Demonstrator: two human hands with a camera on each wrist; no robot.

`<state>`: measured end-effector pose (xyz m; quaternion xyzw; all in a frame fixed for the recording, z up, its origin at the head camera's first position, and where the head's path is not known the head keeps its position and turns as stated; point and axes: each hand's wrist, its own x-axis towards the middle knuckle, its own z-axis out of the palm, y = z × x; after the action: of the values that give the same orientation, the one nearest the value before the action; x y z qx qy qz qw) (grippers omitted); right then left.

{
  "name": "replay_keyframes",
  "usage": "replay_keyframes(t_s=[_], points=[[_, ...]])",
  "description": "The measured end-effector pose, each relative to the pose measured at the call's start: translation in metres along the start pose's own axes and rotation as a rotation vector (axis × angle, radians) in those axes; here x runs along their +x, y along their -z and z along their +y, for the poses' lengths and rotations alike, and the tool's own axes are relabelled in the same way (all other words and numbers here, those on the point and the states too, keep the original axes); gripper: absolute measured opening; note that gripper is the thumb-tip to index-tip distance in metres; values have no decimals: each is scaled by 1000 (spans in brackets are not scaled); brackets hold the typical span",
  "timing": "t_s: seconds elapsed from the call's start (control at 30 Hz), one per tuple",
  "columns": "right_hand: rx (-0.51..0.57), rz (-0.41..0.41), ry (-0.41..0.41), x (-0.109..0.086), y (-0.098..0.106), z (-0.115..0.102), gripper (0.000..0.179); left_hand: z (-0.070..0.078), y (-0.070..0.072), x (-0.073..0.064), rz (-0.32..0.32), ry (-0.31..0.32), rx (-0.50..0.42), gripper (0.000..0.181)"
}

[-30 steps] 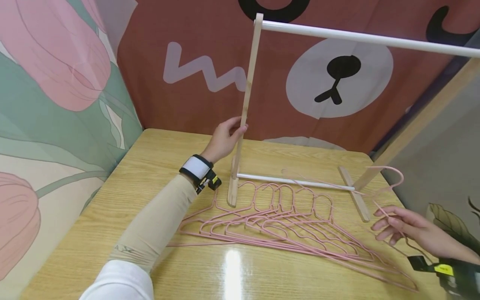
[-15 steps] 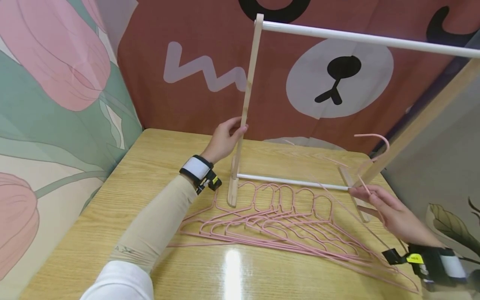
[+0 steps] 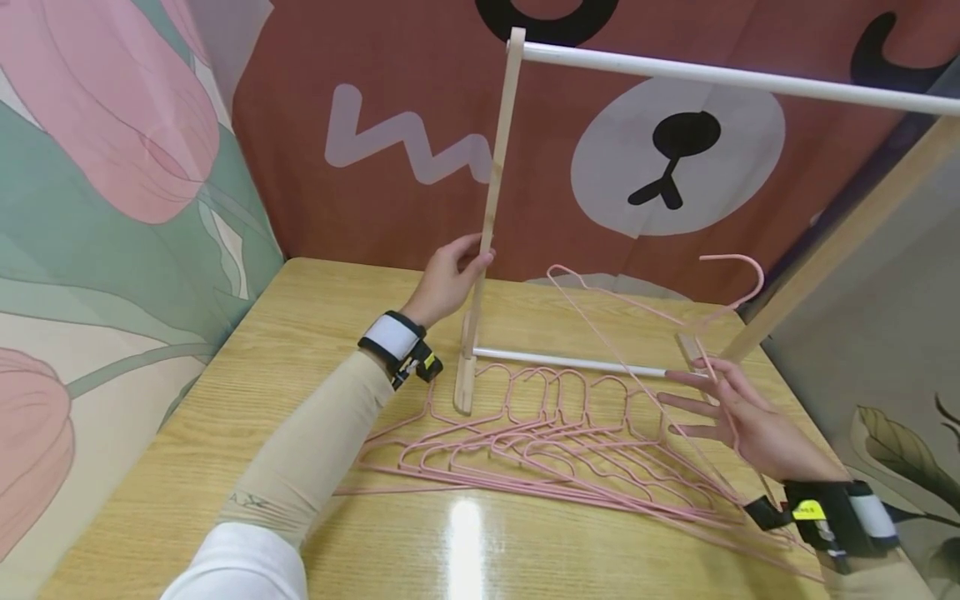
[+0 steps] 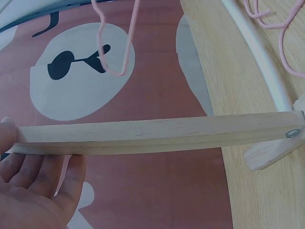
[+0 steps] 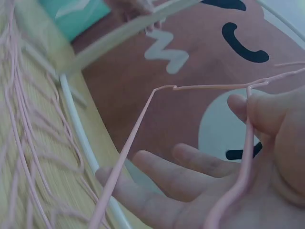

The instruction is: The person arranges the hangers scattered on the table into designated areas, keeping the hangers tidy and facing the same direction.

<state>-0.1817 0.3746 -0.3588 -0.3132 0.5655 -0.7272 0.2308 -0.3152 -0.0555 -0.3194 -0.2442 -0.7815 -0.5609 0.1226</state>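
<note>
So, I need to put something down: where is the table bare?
The table is bare between its left edge and the left sleeve, and on the near side of the pink hangers. Crowded: the middle, where they overlap near the white lower bar.

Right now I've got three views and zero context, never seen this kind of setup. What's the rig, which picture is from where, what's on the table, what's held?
There's no robot: these are a person's two bare hands. The wide view comes from a camera on the head, looking forward and down. The other two come from wrist cameras, each looking at its own hand's work.

On the table stands a rack with wooden uprights and white bars; in front, pink hangers lie overlapping.

The left hand grips the rack's left upright between thumb and fingers. The right hand holds one pink hanger off the table, thumb against it near the hook, other fingers spread.
</note>
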Motion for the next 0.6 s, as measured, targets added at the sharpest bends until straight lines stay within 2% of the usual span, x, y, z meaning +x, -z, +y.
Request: replay_keyframes(t_s=[0.1,0.27,0.5,0.6], points=[[42,-5,3,5,-4,3,48,0,0,0,-1,-3,-1,37],[92,-64,32,14,-11,5,50,0,-1,0,3,0,6,37],[64,-87,63,26,-27,3,47,-1,-1,1,5,-6,-1,37],[115,-98,74,31,-33,0,42,-1,-1,1,6,-6,1,37]])
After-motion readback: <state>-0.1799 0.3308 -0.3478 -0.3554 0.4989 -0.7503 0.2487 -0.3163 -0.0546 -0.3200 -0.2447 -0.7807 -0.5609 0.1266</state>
